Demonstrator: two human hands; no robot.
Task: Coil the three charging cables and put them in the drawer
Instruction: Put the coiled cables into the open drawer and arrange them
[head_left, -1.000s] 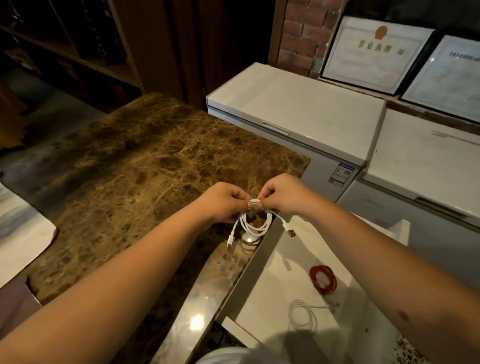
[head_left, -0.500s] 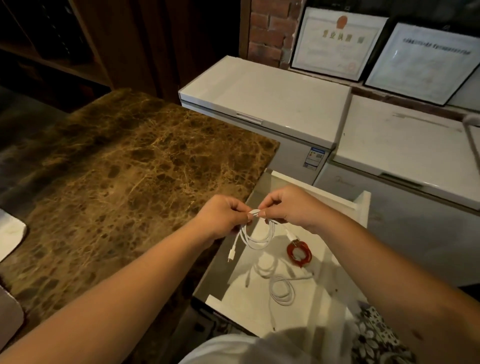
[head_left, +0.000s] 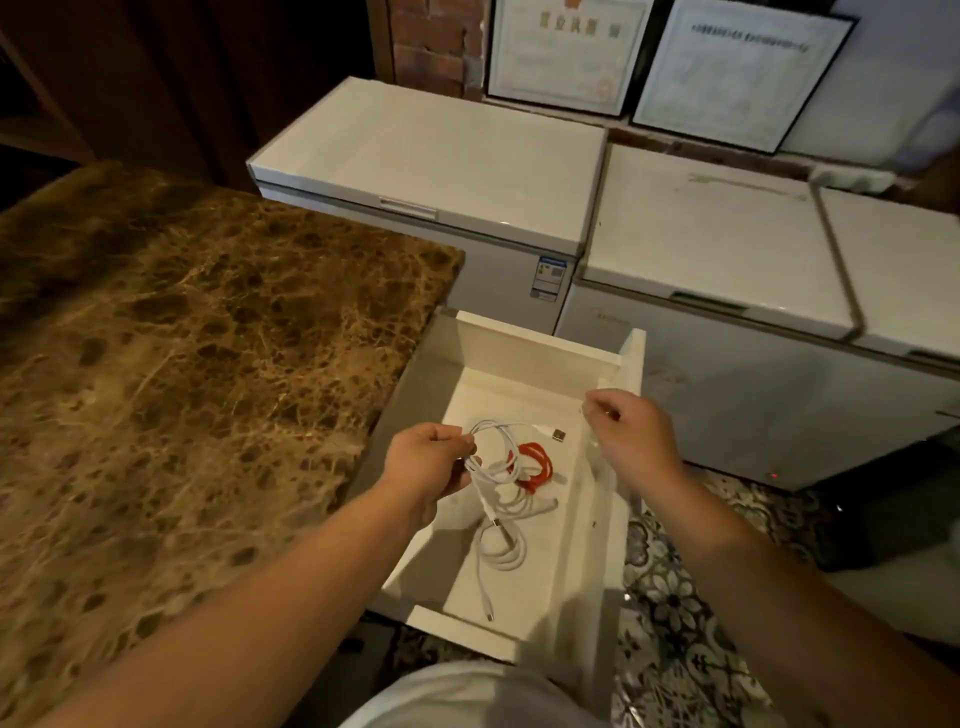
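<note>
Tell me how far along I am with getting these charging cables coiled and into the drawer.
Nearly done. Already in the open drawer: a red coiled cable and a white coiled cable. In hand: your left hand holds the third white cable, coiled, above the drawer; your right hand has no cable. Left: drop that coil in.

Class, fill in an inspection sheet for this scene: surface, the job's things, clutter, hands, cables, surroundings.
Surface: brown marble counter, bare where seen.
Job's things: open white drawer beside the counter.
Clutter: nothing seen.
Hands: left hand pinches the white cable over the drawer; right hand apart from it, holding nothing visible.
Cables: held white cable loosely looped; red cable coiled in the drawer; second white cable coiled in the drawer.
Surroundings: white chest freezers, framed certificates, patterned floor.
</note>
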